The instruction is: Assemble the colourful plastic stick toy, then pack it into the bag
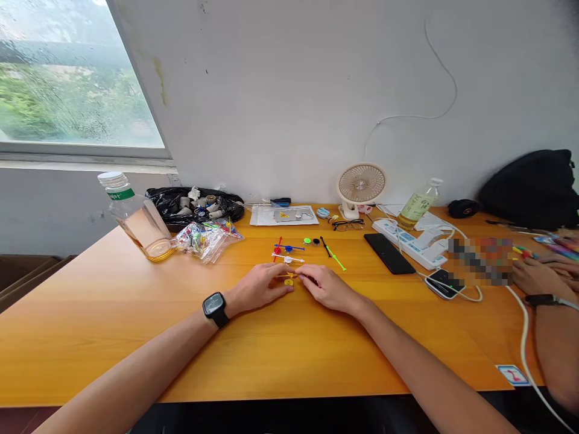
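Note:
My left hand [260, 286] rests on the table with its thumb and forefinger apart, around a thin yellow pointer [288, 275] and a small round yellow base [288, 282]. My right hand [328, 288] pinches the right end of the yellow pointer. Just beyond my fingers lie a white pointer [294, 260], a blue pointer [296, 248] and a red pointer [279, 242], each with a round base of its own colour. Farther right are a green pointer [336, 257], a black pointer [324, 243], a green disc [307, 240] and a black disc [316, 241].
Left stand a large bottle [147, 226], a plastic bag of colourful parts [210, 238] and a black bag [158, 196]. Behind are a fan [360, 184] and glasses [348, 225]. Right lie a phone [389, 253], power strip [404, 242] and cables, near another person's hands [534, 276].

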The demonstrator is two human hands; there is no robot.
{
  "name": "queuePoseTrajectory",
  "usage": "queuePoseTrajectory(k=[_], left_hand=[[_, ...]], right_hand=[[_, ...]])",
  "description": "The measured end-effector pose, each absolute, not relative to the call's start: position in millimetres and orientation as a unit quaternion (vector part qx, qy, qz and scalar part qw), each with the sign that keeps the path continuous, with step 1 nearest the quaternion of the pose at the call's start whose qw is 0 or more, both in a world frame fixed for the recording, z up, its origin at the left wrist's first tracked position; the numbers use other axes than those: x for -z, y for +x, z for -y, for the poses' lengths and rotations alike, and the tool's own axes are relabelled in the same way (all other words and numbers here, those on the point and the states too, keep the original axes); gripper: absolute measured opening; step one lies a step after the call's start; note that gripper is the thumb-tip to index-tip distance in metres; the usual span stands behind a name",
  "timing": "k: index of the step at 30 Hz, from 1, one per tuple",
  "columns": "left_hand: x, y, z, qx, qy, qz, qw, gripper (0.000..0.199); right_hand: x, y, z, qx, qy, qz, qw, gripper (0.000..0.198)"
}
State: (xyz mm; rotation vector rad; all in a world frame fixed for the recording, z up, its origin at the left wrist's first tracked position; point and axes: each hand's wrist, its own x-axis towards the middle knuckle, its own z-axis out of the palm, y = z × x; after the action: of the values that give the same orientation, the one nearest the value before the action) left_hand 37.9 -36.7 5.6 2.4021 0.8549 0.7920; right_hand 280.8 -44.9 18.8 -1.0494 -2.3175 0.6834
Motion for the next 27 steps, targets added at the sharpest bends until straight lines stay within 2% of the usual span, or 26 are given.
queuePoseTrajectory(k=[3,8,27], left_hand=[[-7.9,38.6,37.6,-0.302,0.862,-0.316,0.256,0.022],[-7.0,38.5,37.3,-0.309,0.857,-0.326,0.253,0.017],[-8.3,34.7,37.7,-0.271,0.898,-0.294,0.182,0.017]], right_hand=[[-18.3,279.1,46.5,-0.250,-0.370,0.860,0.247,0.026],[-15.7,280.3,44.3,-0.268,-0.340,0.863,0.262,0.030],[-8.9,280.3,44.3,-0.276,-0.372,0.846,0.264,0.024]])
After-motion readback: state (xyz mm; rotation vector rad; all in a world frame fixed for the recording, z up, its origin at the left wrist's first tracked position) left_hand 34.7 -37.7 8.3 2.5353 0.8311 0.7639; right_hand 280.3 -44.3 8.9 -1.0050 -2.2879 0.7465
